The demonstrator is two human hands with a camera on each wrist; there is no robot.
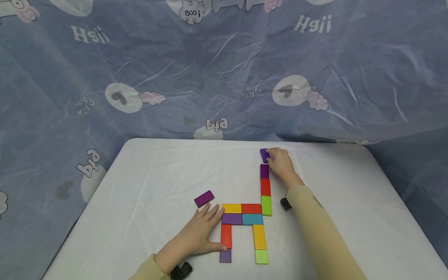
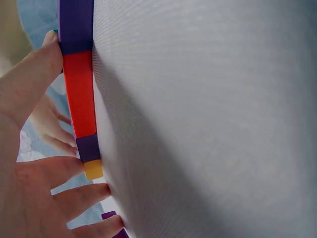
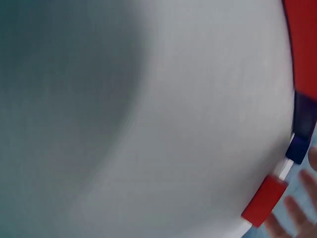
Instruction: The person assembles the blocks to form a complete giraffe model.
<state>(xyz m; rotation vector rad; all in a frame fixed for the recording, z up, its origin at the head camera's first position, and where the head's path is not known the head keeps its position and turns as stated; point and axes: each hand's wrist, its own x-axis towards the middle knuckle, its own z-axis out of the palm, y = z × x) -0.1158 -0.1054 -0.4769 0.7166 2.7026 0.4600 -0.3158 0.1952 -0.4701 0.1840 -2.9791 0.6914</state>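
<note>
"Block in play at the far end! That's the right hand [image 1: 282,165] pinching the far purple block [image 1: 264,155], fingertips at its right side."

"And where does it sit?"

"Just beyond the dark purple block [image 1: 264,171], turned slightly askew from it. Nearer the person, the red block [image 1: 265,187] and the green block [image 1: 266,205] run on in the same line."

"What about the left hand [image 1: 199,233]?"

"Spread wide, gripping nothing! Thumb against the red leg block [image 1: 226,236], close to the seam with the lower purple block [image 1: 225,256]; fingers up beside the yellow block [image 1: 231,209]. The loose purple block [image 1: 204,198] lies just past those fingertips."

"How would you rate the pinched one for handling?"

"Light, I'd say, and stiff; it shouldn't squash or break easily. Those smooth faces look a bit slippery, though, so a corner hold could let it twist."

"Best place to grab?"

"Across the two long sides, about halfway along, keeping the end that faces its neighbour free. Such a light piece could knock the line crooked with one careless finger!"

"Any help from the right wrist view?"

"Mostly white cloth [image 3: 208,99]. The pinch itself doesn't show clearly there, so I can't tell how firm it is."
</note>
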